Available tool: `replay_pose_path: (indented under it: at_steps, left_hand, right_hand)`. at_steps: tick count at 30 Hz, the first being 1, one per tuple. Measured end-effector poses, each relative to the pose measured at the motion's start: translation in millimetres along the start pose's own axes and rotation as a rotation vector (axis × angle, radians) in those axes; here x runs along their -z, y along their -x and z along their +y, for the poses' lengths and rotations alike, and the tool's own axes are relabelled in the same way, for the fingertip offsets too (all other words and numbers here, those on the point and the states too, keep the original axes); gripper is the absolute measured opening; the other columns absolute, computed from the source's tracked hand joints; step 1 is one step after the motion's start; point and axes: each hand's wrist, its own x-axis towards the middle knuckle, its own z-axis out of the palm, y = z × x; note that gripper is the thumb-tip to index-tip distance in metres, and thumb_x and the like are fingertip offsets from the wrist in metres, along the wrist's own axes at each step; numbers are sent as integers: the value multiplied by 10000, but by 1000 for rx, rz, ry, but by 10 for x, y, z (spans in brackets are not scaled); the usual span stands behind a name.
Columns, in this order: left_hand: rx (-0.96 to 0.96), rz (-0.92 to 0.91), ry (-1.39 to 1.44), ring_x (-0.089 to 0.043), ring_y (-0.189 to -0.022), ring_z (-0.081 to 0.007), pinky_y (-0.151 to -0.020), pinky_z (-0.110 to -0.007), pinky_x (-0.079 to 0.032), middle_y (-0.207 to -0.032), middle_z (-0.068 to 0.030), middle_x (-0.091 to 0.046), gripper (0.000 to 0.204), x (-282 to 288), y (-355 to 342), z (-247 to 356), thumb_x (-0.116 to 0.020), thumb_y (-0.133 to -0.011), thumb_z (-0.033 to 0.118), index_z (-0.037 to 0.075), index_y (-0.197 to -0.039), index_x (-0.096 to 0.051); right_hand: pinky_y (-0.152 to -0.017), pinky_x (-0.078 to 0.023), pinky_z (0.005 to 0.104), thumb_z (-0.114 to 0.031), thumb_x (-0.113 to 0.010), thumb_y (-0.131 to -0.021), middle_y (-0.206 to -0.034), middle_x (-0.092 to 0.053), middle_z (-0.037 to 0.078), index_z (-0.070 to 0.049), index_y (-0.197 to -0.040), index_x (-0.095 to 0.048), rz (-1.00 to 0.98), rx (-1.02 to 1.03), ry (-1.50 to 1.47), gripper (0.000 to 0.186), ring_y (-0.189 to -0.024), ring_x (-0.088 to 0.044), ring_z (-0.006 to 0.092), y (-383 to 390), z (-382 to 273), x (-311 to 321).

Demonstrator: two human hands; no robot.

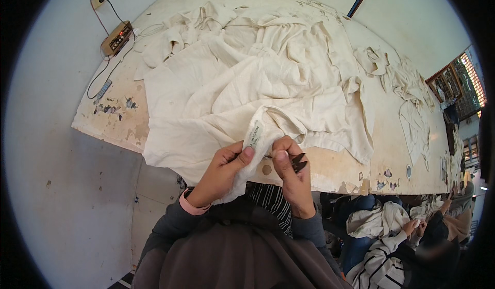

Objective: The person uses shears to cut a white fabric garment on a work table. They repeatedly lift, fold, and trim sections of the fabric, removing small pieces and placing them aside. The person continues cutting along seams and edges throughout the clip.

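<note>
My left hand (227, 170) grips the edge of a cream cloth garment (216, 98) near the table's front edge, thumb pressed below a pale printed label (252, 133) on a folded band. My right hand (293, 174) is closed on small dark snips (298, 161), their tips pointing out to the right, with its thumb and forefinger at the garment's edge just right of the label. The garment spreads in loose folds over the worn table (113, 124), part of it hanging over the front edge between my forearms.
More cream fabric (412, 103) lies on the table's right. A wooden device (116, 39) with cables is at the back left by a white wall (56, 150). At lower right, other people (376, 258) sit close by, one person's hands (412, 226) on cream cloth.
</note>
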Motion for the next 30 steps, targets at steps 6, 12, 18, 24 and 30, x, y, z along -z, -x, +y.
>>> replay_pose_path:
  at_steps: [6,12,18,24,30]
  left_hand:
    - [16,-8,197,-622,-855,-33,-755,-204,-505,-1072,-13,-727,366,42,-15,-64,-559,-1083,243,-13,-1334,-633]
    - [25,-58,287,-643,-957,-46,-845,-222,-517,-1156,-32,-725,358,67,-17,-74,-552,-1084,226,-16,-1337,-628]
    - [29,-82,334,-650,-977,-55,-875,-232,-518,-1162,-36,-726,345,105,-30,-110,-550,-1085,220,-15,-1322,-637]
    - [32,-48,299,-633,-930,-37,-827,-210,-507,-1105,-12,-725,322,84,-34,-99,-559,-1084,224,-2,-1291,-659]
    - [16,-30,204,-584,-894,-6,-799,-189,-474,-1056,30,-707,311,69,-47,-77,-572,-1083,242,5,-1252,-682]
  right_hand:
    - [-652,-399,233,-5,-723,-881,-912,-564,-4,-32,-1058,-609,163,330,573,212,-757,-489,72,59,-192,-64]
    - [-615,-399,259,-52,-804,-816,-923,-673,40,-30,-1052,-697,147,583,1006,260,-717,-500,131,16,-112,41]
    - [-591,-393,283,-77,-827,-791,-939,-727,53,-34,-1001,-728,95,551,948,236,-698,-505,159,12,-90,4]
    - [-659,-390,323,-100,-822,-785,-889,-725,39,-58,-987,-728,108,577,1080,227,-734,-605,200,10,-110,24]
    - [-680,-395,345,-93,-805,-785,-887,-720,30,-68,-992,-719,67,551,1081,225,-762,-657,221,25,-201,-47]
